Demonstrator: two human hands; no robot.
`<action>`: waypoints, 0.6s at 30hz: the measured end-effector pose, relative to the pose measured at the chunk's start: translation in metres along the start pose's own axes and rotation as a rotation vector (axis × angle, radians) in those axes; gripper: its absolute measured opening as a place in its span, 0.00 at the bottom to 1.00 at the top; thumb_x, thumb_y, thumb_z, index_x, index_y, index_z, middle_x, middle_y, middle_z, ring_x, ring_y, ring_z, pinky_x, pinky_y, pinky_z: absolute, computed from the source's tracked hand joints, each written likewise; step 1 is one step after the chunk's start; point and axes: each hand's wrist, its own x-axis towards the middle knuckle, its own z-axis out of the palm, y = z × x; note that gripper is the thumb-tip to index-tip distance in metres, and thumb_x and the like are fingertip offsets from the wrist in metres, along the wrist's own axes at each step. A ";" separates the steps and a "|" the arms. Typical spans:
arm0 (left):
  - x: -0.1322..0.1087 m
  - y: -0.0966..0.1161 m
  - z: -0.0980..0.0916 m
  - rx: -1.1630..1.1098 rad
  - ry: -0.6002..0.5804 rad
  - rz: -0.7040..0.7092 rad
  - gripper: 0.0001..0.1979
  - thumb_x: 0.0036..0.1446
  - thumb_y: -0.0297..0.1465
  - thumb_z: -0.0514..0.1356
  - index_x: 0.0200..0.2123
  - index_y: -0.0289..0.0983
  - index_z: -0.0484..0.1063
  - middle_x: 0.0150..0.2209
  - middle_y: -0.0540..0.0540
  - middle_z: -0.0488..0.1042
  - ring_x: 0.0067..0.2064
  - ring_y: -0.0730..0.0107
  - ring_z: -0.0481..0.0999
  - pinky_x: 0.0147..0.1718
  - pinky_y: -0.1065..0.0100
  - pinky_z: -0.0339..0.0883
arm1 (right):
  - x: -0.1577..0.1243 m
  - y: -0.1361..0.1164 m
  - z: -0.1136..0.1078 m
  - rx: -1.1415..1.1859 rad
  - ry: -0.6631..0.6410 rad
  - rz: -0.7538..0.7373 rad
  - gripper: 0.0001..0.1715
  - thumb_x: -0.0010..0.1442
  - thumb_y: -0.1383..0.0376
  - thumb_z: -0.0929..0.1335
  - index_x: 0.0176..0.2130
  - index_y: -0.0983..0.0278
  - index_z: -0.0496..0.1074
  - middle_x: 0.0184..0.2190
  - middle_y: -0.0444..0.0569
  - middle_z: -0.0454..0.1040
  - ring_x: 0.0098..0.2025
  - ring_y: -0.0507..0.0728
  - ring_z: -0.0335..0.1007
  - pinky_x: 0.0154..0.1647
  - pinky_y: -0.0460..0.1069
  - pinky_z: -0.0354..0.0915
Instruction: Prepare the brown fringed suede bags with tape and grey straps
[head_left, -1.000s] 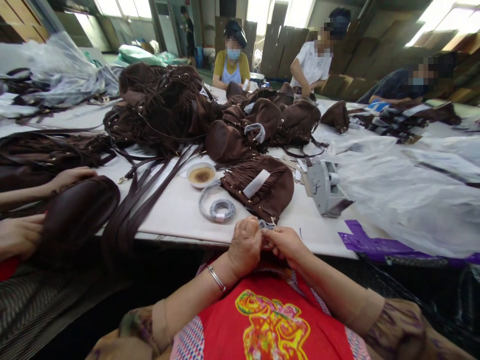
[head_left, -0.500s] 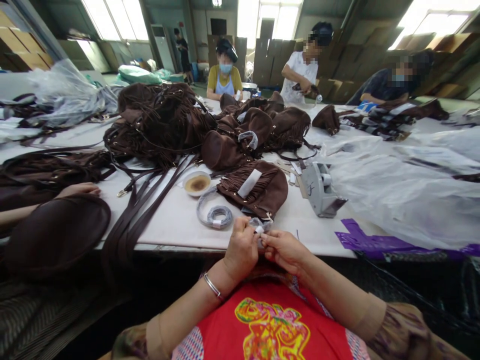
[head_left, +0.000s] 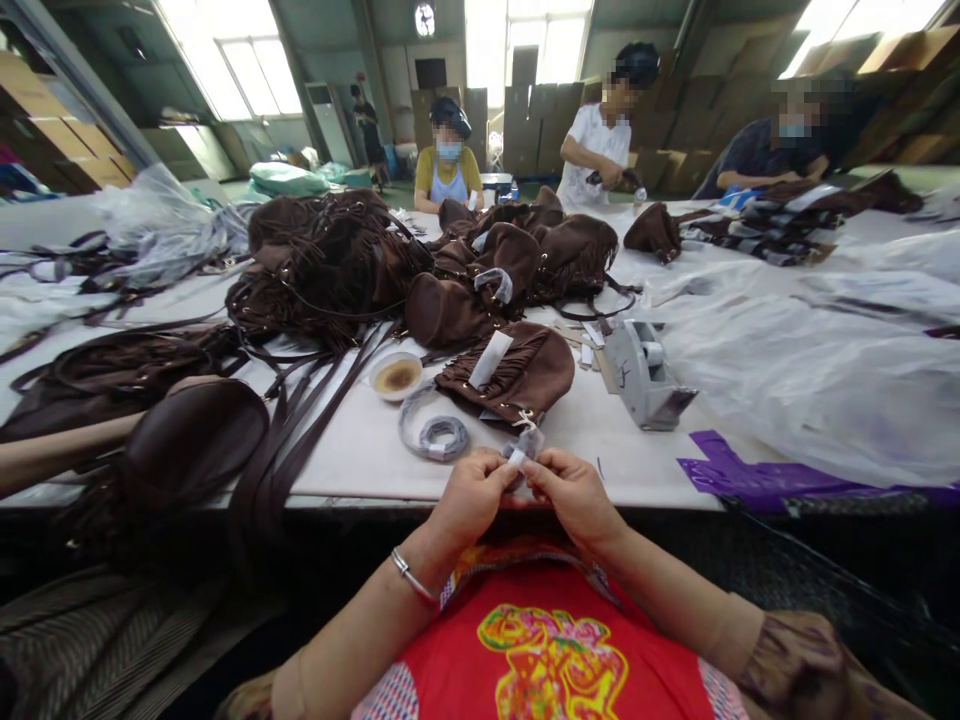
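Note:
My left hand (head_left: 469, 495) and my right hand (head_left: 574, 495) meet at the table's near edge, both pinching a small clear plastic piece (head_left: 525, 447) with a white bit in it. Just beyond it lies a brown fringed suede bag (head_left: 517, 375) with a white strip on top and a metal clasp at its near corner. A coil of grey cord (head_left: 436, 435) lies left of the bag. A small white dish (head_left: 396, 376) with brown residue sits behind the coil.
A grey tape dispenser (head_left: 641, 375) stands right of the bag. Clear plastic sheeting (head_left: 810, 370) covers the right side. A heap of brown bags (head_left: 337, 255) and long straps (head_left: 300, 420) fills the left. A neighbour's arm (head_left: 60, 450) holds a brown bag (head_left: 187, 440). Three people work at the far end.
My hands have lifted the small plastic piece slightly and kept working it. The neighbour's brown bag has shifted right and up. The view has tilted up a little.

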 end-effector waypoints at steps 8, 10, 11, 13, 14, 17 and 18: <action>-0.008 0.008 0.008 -0.292 -0.046 -0.092 0.22 0.47 0.45 0.71 0.33 0.30 0.76 0.32 0.46 0.70 0.35 0.69 0.71 0.27 0.71 0.74 | 0.004 -0.005 -0.006 0.105 -0.087 -0.060 0.21 0.51 0.51 0.76 0.26 0.64 0.72 0.17 0.40 0.65 0.21 0.48 0.55 0.22 0.44 0.52; -0.009 0.008 0.009 -0.375 -0.063 -0.115 0.22 0.47 0.44 0.71 0.34 0.30 0.76 0.32 0.45 0.71 0.35 0.70 0.71 0.28 0.72 0.73 | 0.003 -0.009 -0.004 0.184 -0.104 -0.012 0.23 0.49 0.50 0.77 0.26 0.64 0.71 0.18 0.40 0.65 0.21 0.48 0.53 0.21 0.44 0.51; -0.009 0.008 0.009 -0.404 -0.062 -0.125 0.23 0.46 0.44 0.72 0.34 0.30 0.76 0.32 0.45 0.72 0.34 0.70 0.71 0.28 0.72 0.73 | 0.003 -0.011 -0.002 0.216 -0.115 0.015 0.23 0.47 0.49 0.78 0.26 0.64 0.71 0.18 0.40 0.64 0.20 0.48 0.53 0.21 0.44 0.50; -0.009 0.007 0.010 -0.427 -0.053 -0.133 0.23 0.45 0.44 0.72 0.34 0.30 0.76 0.32 0.45 0.73 0.34 0.69 0.72 0.28 0.71 0.72 | 0.002 -0.013 0.001 0.257 -0.140 0.056 0.24 0.46 0.50 0.79 0.27 0.64 0.71 0.18 0.39 0.64 0.20 0.47 0.52 0.20 0.43 0.50; -0.010 0.005 0.010 -0.421 -0.046 -0.129 0.23 0.45 0.44 0.72 0.34 0.30 0.76 0.32 0.45 0.73 0.34 0.69 0.72 0.28 0.71 0.72 | 0.000 -0.014 0.003 0.267 -0.151 0.072 0.24 0.45 0.50 0.79 0.28 0.64 0.71 0.18 0.39 0.65 0.20 0.47 0.52 0.20 0.43 0.50; -0.016 -0.002 0.015 -0.351 0.001 -0.100 0.25 0.45 0.48 0.70 0.33 0.31 0.75 0.30 0.46 0.73 0.31 0.69 0.73 0.28 0.69 0.72 | -0.009 -0.009 0.007 0.231 -0.156 0.119 0.23 0.45 0.50 0.78 0.29 0.63 0.72 0.21 0.41 0.67 0.21 0.48 0.56 0.21 0.43 0.56; -0.019 -0.005 0.017 -0.308 0.029 -0.088 0.26 0.45 0.50 0.69 0.31 0.31 0.74 0.29 0.46 0.72 0.30 0.69 0.72 0.27 0.68 0.71 | -0.011 -0.004 0.005 0.188 -0.145 0.134 0.22 0.45 0.50 0.77 0.28 0.63 0.72 0.22 0.42 0.68 0.21 0.50 0.59 0.21 0.44 0.58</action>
